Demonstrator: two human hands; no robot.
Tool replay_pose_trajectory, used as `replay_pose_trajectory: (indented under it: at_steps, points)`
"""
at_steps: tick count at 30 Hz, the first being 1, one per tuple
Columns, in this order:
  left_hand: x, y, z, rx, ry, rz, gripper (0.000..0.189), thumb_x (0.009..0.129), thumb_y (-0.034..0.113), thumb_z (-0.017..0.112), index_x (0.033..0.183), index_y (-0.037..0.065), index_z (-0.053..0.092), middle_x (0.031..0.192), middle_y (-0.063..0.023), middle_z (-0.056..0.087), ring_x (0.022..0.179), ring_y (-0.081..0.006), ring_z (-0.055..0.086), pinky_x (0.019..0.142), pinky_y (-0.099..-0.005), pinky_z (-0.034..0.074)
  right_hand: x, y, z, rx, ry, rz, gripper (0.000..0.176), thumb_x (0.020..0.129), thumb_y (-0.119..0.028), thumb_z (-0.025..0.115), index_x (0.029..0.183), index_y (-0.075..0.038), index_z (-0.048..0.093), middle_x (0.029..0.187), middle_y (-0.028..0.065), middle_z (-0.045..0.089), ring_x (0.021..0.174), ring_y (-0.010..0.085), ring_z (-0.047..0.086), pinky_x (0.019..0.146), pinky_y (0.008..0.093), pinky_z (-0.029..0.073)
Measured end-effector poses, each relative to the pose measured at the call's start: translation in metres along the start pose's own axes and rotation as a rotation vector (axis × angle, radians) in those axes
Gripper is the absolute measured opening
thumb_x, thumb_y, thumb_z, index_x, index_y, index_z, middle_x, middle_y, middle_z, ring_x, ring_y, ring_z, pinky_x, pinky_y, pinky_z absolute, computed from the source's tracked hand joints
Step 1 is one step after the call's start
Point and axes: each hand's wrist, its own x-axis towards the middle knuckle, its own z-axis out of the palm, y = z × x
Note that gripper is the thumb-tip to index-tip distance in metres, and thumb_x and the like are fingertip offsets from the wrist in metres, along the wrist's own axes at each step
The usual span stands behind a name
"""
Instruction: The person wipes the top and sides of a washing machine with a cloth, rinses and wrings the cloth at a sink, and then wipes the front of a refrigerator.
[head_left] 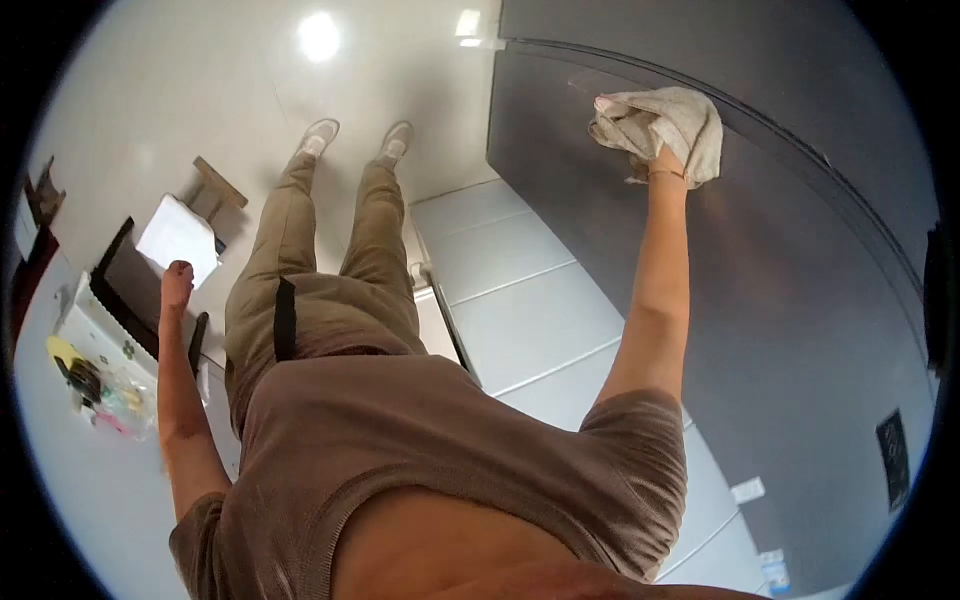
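My right hand (668,162) is pressed into a beige cloth (690,120), which bunches around it and hides most of the fingers. The cloth lies against a tall dark grey panel (760,260), which looks like a refrigerator door, just below a long curved seam. A thin band circles my right wrist. My left hand (177,285) hangs low at my side with its fingers curled in, and nothing shows in it. Near it is a white flat-topped object (180,240), whose kind I cannot make out.
Beyond my left arm, a white box (110,325) and a clear plastic bag (122,400) sit on a pale surface. A small wooden stool (215,185) stands on the glossy floor (250,100). White tiles (530,290) cover the wall beside the grey panel. A dark label (893,460) is on the panel.
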Motion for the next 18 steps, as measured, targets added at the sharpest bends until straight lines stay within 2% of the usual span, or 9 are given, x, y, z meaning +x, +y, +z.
replay_pose_trajectory:
  at_steps: [1, 3, 5, 9, 11, 13, 18]
  points:
    - [-0.013, -0.001, 0.011, -0.018, -0.036, 0.028, 0.027, 0.080, 0.019, 0.048, 0.093, -0.003, 0.057, 0.071, -0.0084, 0.058, 0.062, -0.0135, 0.054, 0.056, -0.0279, 0.044, 0.005, -0.005, 0.028, 0.025, -0.052, -0.023, 0.024, 0.083, -0.015, 0.044, 0.102, -0.002, 0.048, 0.099, 0.0154, 0.049, 0.089, 0.0249, 0.049, 0.076, 0.0319, 0.037]
    - [-0.008, -0.056, 0.044, 0.053, -0.011, 0.035, 0.028, 0.081, 0.020, 0.049, 0.094, -0.004, 0.056, 0.072, -0.0090, 0.058, 0.063, -0.0133, 0.053, 0.057, -0.0281, 0.044, 0.017, -0.021, 0.086, 0.076, -0.177, -0.064, 0.024, 0.083, -0.015, 0.044, 0.103, -0.002, 0.048, 0.100, 0.0158, 0.049, 0.091, 0.0254, 0.049, 0.077, 0.0321, 0.037]
    - [-0.049, -0.017, 0.050, 0.126, -0.093, -0.049, 0.027, 0.082, 0.020, 0.049, 0.092, -0.004, 0.057, 0.072, -0.0096, 0.058, 0.065, -0.0158, 0.055, 0.057, -0.0291, 0.044, 0.015, -0.029, 0.120, 0.109, -0.320, -0.087, 0.025, 0.083, -0.015, 0.044, 0.104, -0.001, 0.048, 0.101, 0.0162, 0.050, 0.092, 0.0258, 0.049, 0.078, 0.0324, 0.037]
    - [-0.047, -0.106, 0.092, -0.039, -0.092, -0.133, 0.022, 0.082, 0.017, 0.050, 0.088, -0.003, 0.057, 0.070, -0.0098, 0.059, 0.057, -0.0160, 0.055, 0.052, -0.0293, 0.044, 0.016, -0.060, 0.209, 0.184, -0.553, -0.129, 0.027, 0.084, -0.015, 0.044, 0.106, -0.001, 0.048, 0.104, 0.0169, 0.050, 0.094, 0.0268, 0.049, 0.080, 0.0330, 0.038]
    - [-0.060, -0.091, 0.093, -0.054, -0.131, -0.265, 0.021, 0.082, 0.016, 0.050, 0.088, -0.003, 0.057, 0.071, -0.0095, 0.059, 0.054, -0.0144, 0.053, 0.050, -0.0281, 0.043, 0.015, -0.072, 0.248, 0.208, -0.623, -0.133, 0.027, 0.084, -0.015, 0.044, 0.107, -0.001, 0.048, 0.105, 0.0173, 0.050, 0.095, 0.0273, 0.049, 0.081, 0.0332, 0.038]
    - [-0.070, -0.113, 0.098, -0.186, -0.099, -0.269, 0.020, 0.082, 0.016, 0.049, 0.088, -0.002, 0.056, 0.070, -0.0086, 0.058, 0.054, -0.0137, 0.053, 0.049, -0.0269, 0.043, 0.013, -0.083, 0.280, 0.217, -0.647, -0.132, 0.028, 0.084, -0.015, 0.044, 0.108, -0.001, 0.048, 0.106, 0.0177, 0.050, 0.096, 0.0277, 0.049, 0.082, 0.0335, 0.038]
    - [-0.071, -0.115, 0.110, -0.239, -0.102, -0.445, 0.017, 0.083, 0.015, 0.049, 0.091, 0.002, 0.055, 0.068, -0.0061, 0.056, 0.052, -0.0123, 0.050, 0.046, -0.0246, 0.041, 0.022, -0.114, 0.366, 0.234, -0.667, -0.097, 0.030, 0.085, -0.015, 0.044, 0.111, 0.000, 0.047, 0.109, 0.0186, 0.050, 0.099, 0.0289, 0.049, 0.084, 0.0342, 0.039]
